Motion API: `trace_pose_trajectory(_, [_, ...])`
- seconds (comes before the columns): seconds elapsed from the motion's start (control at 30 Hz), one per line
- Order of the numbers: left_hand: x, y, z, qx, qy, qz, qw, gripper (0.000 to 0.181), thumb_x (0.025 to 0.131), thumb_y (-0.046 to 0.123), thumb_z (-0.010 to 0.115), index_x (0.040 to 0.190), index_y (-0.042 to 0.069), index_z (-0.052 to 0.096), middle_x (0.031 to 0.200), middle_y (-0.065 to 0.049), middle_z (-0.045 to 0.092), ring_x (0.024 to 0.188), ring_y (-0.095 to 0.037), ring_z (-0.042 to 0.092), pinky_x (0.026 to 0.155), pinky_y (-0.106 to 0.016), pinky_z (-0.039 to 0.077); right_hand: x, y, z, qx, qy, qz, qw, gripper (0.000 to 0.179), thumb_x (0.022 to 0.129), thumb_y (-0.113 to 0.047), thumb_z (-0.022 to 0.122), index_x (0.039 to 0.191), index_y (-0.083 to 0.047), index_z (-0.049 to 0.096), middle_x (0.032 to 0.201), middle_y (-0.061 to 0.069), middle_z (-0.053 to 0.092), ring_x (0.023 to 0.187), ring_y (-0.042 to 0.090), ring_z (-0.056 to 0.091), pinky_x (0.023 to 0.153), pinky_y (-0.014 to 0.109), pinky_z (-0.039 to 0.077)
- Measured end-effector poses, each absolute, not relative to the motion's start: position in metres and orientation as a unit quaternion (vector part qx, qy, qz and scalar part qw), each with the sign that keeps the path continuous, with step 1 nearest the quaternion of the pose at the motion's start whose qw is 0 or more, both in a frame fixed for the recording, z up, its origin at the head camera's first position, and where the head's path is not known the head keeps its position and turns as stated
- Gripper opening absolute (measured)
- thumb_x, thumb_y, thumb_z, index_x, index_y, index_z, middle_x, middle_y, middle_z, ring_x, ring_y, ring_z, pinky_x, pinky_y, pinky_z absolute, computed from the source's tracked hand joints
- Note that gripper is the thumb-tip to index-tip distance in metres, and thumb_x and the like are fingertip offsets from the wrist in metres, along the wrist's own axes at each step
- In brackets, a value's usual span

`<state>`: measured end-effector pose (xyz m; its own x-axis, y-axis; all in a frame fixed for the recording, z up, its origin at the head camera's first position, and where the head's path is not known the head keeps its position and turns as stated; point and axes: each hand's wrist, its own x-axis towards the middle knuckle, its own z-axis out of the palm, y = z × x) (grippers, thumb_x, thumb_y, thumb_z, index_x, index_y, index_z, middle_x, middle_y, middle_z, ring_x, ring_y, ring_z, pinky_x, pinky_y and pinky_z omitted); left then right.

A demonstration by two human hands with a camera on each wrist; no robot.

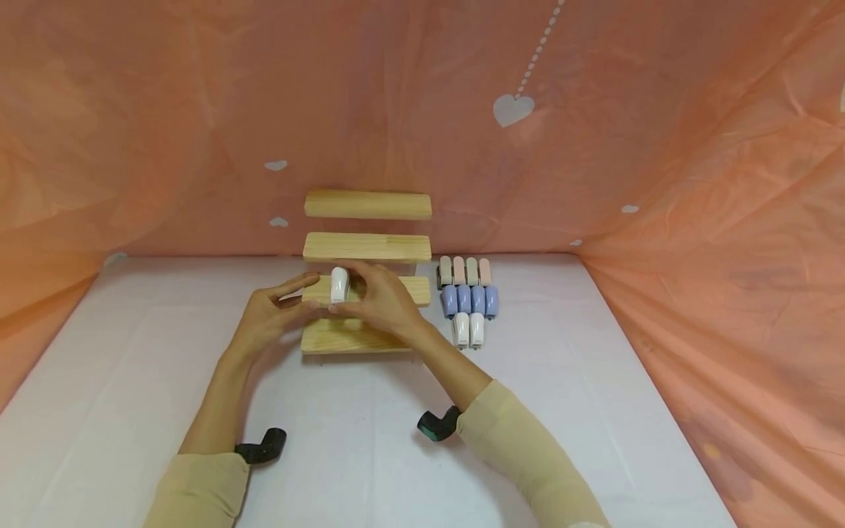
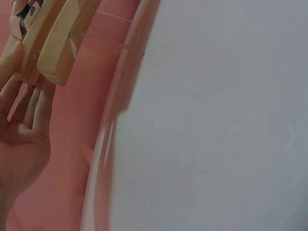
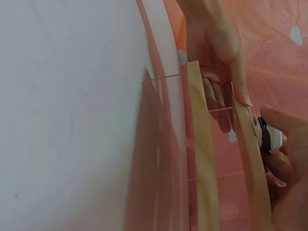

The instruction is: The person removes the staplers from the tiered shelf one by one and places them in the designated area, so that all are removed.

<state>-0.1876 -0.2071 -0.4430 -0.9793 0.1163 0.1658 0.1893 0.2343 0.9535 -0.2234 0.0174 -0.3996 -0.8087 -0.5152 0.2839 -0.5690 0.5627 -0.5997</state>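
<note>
A small white stapler [image 1: 339, 284] stands on the second-lowest board [image 1: 416, 291] of a stepped wooden rack. My right hand [image 1: 386, 299] holds it between thumb and fingers; in the right wrist view the white stapler [image 3: 273, 138] shows a dark gap and metal at its side. My left hand [image 1: 269, 317] grips the left end of that same board. In the left wrist view the left hand [image 2: 26, 139] has its thumb on the board's front edge and its other fingers underneath. The lowest board [image 1: 350, 337] sits in front of both hands.
Right of the rack, small staplers stand in rows on the white tabletop [image 1: 568, 411]: beige and pink ones [image 1: 458, 271] behind, several blue ones [image 1: 464, 299] in the middle, two white ones [image 1: 461, 330] in front. Two higher boards [image 1: 367, 247] rise behind. An orange curtain [image 1: 396, 95] encloses the back.
</note>
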Motion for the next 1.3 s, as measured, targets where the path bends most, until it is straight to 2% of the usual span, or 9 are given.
trace_pose_trajectory(0.13, [-0.188,-0.208,-0.446,-0.096,-0.782,-0.615,0.027,0.053,0.094,0.023,0.072,0.140,0.004,0.056,0.142,-0.014,0.055,0.109,-0.005,0.063,0.089,-0.016,0.051,-0.222,0.018,-0.401,0.309,-0.885,0.347,0.043,0.068,0.081,-0.038,0.083,0.141,-0.018,0.057,0.130,0.003,0.064,0.117,0.015,0.058,0.100,0.030,0.047])
trace_pose_trajectory(0.3, [-0.189,-0.208,-0.447,-0.104,-0.777,-0.621,0.026,0.051,0.094,0.021,0.071,0.140,0.005,0.056,0.143,-0.008,0.055,0.111,-0.007,0.063,0.089,-0.019,0.052,-0.222,0.026,-0.399,0.322,-0.877,0.356,0.038,0.067,0.084,-0.035,0.081,0.143,-0.017,0.056,0.134,0.005,0.063,0.121,0.018,0.057,0.103,0.032,0.046])
trace_pose_trajectory(0.5, [-0.188,-0.209,-0.448,-0.114,-0.765,-0.634,0.022,0.052,0.094,0.019,0.072,0.141,0.005,0.055,0.147,-0.013,0.050,0.110,-0.005,0.064,0.089,-0.020,0.053,-0.221,0.038,-0.402,0.341,-0.867,0.361,0.049,0.070,0.083,-0.034,0.082,0.146,-0.023,0.053,0.131,0.004,0.065,0.119,0.017,0.059,0.100,0.031,0.048])
trace_pose_trajectory(0.57, [-0.187,-0.210,-0.448,-0.114,-0.762,-0.637,0.019,0.053,0.094,0.018,0.072,0.142,0.004,0.054,0.148,-0.016,0.048,0.112,-0.008,0.063,0.090,-0.020,0.053,-0.221,0.042,-0.403,0.341,-0.866,0.362,0.050,0.071,0.083,-0.034,0.083,0.146,-0.024,0.052,0.130,0.005,0.065,0.116,0.016,0.060,0.098,0.030,0.049])
trace_pose_trajectory(0.7, [-0.188,-0.210,-0.449,-0.115,-0.775,-0.620,0.033,0.051,0.093,0.019,0.072,0.140,0.005,0.057,0.145,-0.014,0.052,0.121,-0.014,0.058,0.096,-0.017,0.048,-0.220,0.051,-0.403,0.331,-0.865,0.375,0.050,0.072,0.081,-0.031,0.084,0.145,-0.024,0.053,0.125,0.008,0.067,0.104,0.015,0.061,0.090,0.030,0.052])
trace_pose_trajectory(0.8, [-0.189,-0.209,-0.449,-0.116,-0.787,-0.604,0.046,0.050,0.093,0.021,0.073,0.139,0.007,0.059,0.142,-0.009,0.056,0.129,-0.019,0.053,0.100,-0.014,0.043,-0.219,0.059,-0.402,0.319,-0.865,0.386,0.046,0.072,0.080,-0.031,0.085,0.144,-0.025,0.054,0.124,0.008,0.067,0.102,0.014,0.061,0.089,0.030,0.052])
trace_pose_trajectory(0.93, [-0.190,-0.208,-0.448,-0.120,-0.785,-0.606,0.045,0.050,0.093,0.020,0.073,0.139,0.007,0.059,0.142,-0.008,0.056,0.133,-0.024,0.049,0.101,-0.014,0.043,-0.218,0.069,-0.401,0.314,-0.860,0.401,0.037,0.072,0.079,-0.031,0.086,0.144,-0.026,0.055,0.125,0.006,0.068,0.107,0.014,0.062,0.092,0.031,0.052])
trace_pose_trajectory(1.2, [-0.188,-0.208,-0.447,-0.127,-0.781,-0.609,0.050,0.048,0.093,0.018,0.073,0.138,0.007,0.060,0.142,-0.007,0.057,0.136,-0.018,0.045,0.102,-0.014,0.042,-0.219,0.089,-0.407,0.341,-0.832,0.433,0.061,0.070,0.078,-0.022,0.087,0.142,-0.019,0.058,0.104,0.004,0.069,0.095,0.014,0.062,0.085,0.030,0.054])
trace_pose_trajectory(1.3, [-0.188,-0.209,-0.446,-0.124,-0.783,-0.608,0.053,0.048,0.093,0.019,0.073,0.138,0.008,0.060,0.141,-0.006,0.057,0.136,-0.016,0.045,0.102,-0.014,0.042,-0.220,0.098,-0.408,0.337,-0.833,0.435,0.062,0.069,0.080,-0.022,0.086,0.142,-0.021,0.057,0.109,0.004,0.068,0.100,0.015,0.062,0.088,0.031,0.054])
